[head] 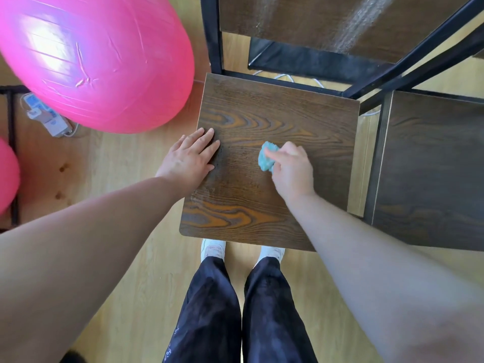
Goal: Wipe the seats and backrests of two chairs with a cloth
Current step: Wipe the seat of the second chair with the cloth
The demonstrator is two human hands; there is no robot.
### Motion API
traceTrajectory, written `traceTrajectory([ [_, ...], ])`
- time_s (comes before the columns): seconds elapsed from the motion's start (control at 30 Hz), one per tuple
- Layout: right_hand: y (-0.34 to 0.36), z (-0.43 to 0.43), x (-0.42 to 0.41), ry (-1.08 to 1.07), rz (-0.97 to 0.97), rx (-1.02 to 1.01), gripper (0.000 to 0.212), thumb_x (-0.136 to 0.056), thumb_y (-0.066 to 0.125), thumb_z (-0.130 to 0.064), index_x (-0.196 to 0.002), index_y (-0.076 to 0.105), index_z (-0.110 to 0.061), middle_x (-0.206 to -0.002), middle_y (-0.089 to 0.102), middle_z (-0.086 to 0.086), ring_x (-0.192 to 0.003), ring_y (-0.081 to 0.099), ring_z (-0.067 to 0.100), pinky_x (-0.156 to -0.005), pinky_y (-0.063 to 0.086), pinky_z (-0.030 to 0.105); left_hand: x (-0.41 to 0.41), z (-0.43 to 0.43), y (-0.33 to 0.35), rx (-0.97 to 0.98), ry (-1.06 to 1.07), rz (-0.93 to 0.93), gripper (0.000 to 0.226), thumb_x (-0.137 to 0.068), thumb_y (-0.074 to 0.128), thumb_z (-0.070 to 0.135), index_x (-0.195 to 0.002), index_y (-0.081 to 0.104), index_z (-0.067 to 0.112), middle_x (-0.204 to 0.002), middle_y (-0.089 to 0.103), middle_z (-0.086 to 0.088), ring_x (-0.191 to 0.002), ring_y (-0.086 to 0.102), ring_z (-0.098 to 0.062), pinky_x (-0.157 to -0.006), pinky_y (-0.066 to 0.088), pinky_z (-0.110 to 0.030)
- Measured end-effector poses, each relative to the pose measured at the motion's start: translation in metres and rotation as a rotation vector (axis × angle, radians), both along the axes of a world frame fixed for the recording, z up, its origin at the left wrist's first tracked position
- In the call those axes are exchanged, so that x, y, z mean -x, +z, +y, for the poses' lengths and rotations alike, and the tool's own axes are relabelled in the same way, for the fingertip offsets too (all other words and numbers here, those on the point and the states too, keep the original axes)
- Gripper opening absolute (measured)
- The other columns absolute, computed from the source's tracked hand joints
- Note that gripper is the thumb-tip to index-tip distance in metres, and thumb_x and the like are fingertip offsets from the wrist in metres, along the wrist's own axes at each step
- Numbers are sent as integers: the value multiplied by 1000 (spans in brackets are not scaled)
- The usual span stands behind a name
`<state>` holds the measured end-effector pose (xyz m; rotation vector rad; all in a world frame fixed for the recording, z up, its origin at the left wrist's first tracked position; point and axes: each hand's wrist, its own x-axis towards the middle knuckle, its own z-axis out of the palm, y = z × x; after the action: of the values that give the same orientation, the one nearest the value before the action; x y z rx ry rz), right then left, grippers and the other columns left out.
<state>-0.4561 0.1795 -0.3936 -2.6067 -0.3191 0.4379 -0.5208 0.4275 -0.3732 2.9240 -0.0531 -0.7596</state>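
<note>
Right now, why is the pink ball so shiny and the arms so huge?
Head view: glare whitens the pink ball; the wide-angle lens swells the forearms near the edges; the right hand and cloth look slightly blurred; the seat grain is sharp.

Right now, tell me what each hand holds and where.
The right hand grips the bunched cloth by its right side, against the seat. The left hand holds nothing; it rests flat on the seat.

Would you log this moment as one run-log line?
step: wiping | right hand: grips teal cloth on chair seat | left hand: flat on seat | second chair: at right
</note>
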Motion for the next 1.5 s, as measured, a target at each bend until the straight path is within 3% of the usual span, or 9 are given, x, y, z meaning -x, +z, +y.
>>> traceTrajectory([
  [0.13, 10, 9, 60, 190, -26, -84, 37, -75, 68, 8, -102, 77, -16, -84, 56, 6, -79, 49, 26, -63, 49, 33, 11, -1, 2, 8, 13, -7, 60, -104, 43, 40, -158, 21, 24, -167, 6, 2, -153, 2, -20, -124, 9, -43],
  [0.47, 10, 34, 168, 459, 141, -162, 39, -72, 69, 6, -102, 74, -19, -81, 53, -2, -81, 47, 22, -56, 51, 34, 31, 4, -1, 39, 6, -35, 57, -104, 44, 34, -157, 25, 21, -167, 10, 0, -154, 6, -20, -123, 11, -42],
  [0.73, 37, 32, -26, -207, -23, -173, 29, -86, 54, 0, -99, 77, -12, -89, 58, 7, -85, 59, 24, -67, 38, 16, 22, 15, 2, 124, 177, -48, 54, -107, 38, 29, -158, 22, 22, -167, 6, -1, -153, 3, -20, -124, 8, -40],
  [0.9, 20, 41, -122, -570, -44, -72, 20, -96, 58, -18, -111, 63, -5, -101, 56, 0, -91, 58, 14, -46, 33, -1, 17, 20, 0, 109, 182, -34, 55, -108, 33, 30, -159, 15, 23, -168, 1, 1, -153, -1, -18, -124, 6, -39],
  [1.03, 14, 85, -124, -546, 15, -97, 19, -95, 58, -19, -111, 63, -10, -114, 58, 6, -90, 59, 13, -68, 44, 7, 17, 26, -5, 85, 168, -15, 55, -108, 29, 33, -159, 11, 24, -167, -3, 3, -153, -3, -16, -124, 5, -38],
  [1.17, 11, 137, -105, -497, 61, -176, 12, -95, 59, -26, -94, 56, -14, -110, 56, 7, -84, 59, 15, -72, 48, 26, 19, 31, -10, 67, 159, 4, 55, -108, 27, 33, -159, 9, 25, -167, -4, 3, -153, -3, -17, -124, 7, -39],
  [1.3, 10, 180, -91, -314, 102, -216, 11, -94, 62, -20, -102, 61, -13, -110, 52, 7, -92, 60, 23, -79, 54, 35, 20, 36, -11, 71, 150, 14, 55, -108, 26, 32, -159, 7, 26, -167, -4, 3, -153, -3, -17, -124, 7, -39],
  [1.43, 14, 201, -101, -247, 165, -205, 15, -94, 62, -26, -101, 56, -14, -103, 47, 3, -88, 58, 21, -59, 43, 24, 21, 37, -9, 72, 135, 25, 55, -109, 25, 33, -159, 6, 26, -167, -4, 2, -154, -3, -18, -124, 8, -40],
  [1.5, 16, 201, -109, -234, 229, -223, 17, -89, 64, -29, -87, 51, -18, -101, 51, 4, -87, 60, 24, -67, 53, 34, 21, 37, -9, 72, 131, 41, 56, -109, 25, 34, -159, 3, 26, -167, -6, 3, -153, -3, -17, -124, 7, -39],
])
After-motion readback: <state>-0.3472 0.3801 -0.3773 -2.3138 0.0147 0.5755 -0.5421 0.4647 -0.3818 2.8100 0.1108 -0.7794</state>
